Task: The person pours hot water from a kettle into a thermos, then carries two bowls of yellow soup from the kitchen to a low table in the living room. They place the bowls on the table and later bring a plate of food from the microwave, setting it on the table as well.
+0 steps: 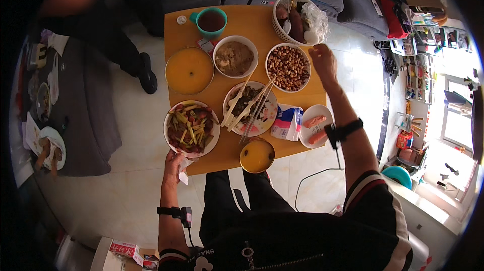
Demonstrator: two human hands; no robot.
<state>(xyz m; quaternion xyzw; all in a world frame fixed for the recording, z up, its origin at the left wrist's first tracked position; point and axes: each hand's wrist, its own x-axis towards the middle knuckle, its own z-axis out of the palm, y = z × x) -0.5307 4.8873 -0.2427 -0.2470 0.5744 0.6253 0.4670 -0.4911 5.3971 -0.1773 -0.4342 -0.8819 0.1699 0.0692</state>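
Observation:
At the near left edge of the wooden table (227, 163), my left hand (174, 165) holds a crumpled white tissue (184, 172) below a bowl of sliced vegetables and meat (191, 128). My right hand (324, 59) hovers or rests by the right edge, its fingers curled near the white basket (281, 33); whether it grips anything I cannot tell. An egg (311, 37), sweet potatoes and a clear plastic bag (314, 18) lie in that basket. Beside my right hand is a bowl of peanuts (288, 67). Chopsticks (254, 114) lie across a plate of dark greens (247, 101).
A teal mug (211, 22), a bowl of porridge-like food (235, 57), two bowls of yellow liquid (190, 70), a blue-and-white packet (286, 121) and a plate of sausages (317, 114) share the table. Another person (109, 33) is at upper left, beside a grey sofa (81, 108).

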